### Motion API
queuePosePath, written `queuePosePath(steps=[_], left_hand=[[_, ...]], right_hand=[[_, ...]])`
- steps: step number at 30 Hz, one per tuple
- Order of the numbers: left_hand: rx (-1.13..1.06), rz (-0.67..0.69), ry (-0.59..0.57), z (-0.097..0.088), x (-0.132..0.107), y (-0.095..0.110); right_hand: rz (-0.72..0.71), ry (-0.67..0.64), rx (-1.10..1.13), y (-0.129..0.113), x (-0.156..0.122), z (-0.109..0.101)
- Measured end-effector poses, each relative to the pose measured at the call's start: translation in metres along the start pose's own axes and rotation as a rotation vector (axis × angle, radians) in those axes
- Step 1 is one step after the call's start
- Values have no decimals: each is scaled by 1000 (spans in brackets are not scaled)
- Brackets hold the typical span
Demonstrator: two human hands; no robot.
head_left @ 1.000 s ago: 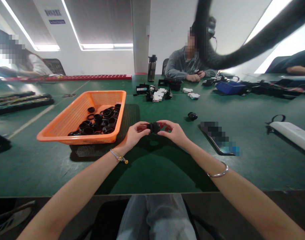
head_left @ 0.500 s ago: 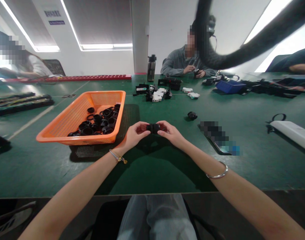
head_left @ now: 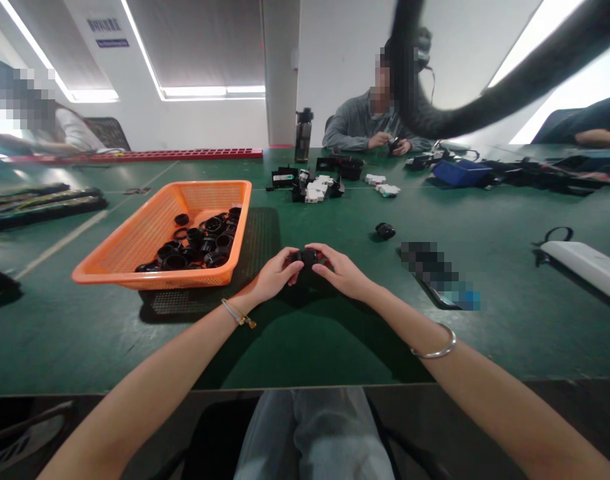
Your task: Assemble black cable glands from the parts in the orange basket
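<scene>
Both hands meet over the table in front of me, around a small black cylindrical plastic fitting. My left hand pinches its left end between thumb and fingers. On its right end, my right hand is closed with thumb and fingertips. The fingers cover much of the fitting's ends. To the left of my left hand stands an orange perforated basket with several black rings and fittings inside. Another black fitting lies on the table beyond my right hand.
Right of my hands lies a phone, and farther right a white device with a strap. White and black parts are heaped ahead, before a dark bottle. A blue bin sits at back right. A co-worker sits opposite.
My fingers have shifted their hold on the fitting, with the left hand's fingers curling lower beneath it. The fitting looks slightly turned. The basket and the table items stay where they were.
</scene>
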State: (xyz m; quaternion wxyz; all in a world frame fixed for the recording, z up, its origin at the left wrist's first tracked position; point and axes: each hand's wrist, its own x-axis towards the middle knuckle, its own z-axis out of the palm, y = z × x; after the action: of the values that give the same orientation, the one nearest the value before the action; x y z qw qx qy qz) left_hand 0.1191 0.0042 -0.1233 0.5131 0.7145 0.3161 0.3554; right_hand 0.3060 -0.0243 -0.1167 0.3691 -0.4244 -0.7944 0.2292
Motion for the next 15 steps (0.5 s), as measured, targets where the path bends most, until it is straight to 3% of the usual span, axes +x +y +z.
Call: queuePosePath(steps=[8,15], left_hand=[[401,91,64,-1,-5,6],[613,137,61,-1,-8,9]], right_hand=[[-26,16,-46,-4,-2,1],[137,-2,92,-10,-2,5]])
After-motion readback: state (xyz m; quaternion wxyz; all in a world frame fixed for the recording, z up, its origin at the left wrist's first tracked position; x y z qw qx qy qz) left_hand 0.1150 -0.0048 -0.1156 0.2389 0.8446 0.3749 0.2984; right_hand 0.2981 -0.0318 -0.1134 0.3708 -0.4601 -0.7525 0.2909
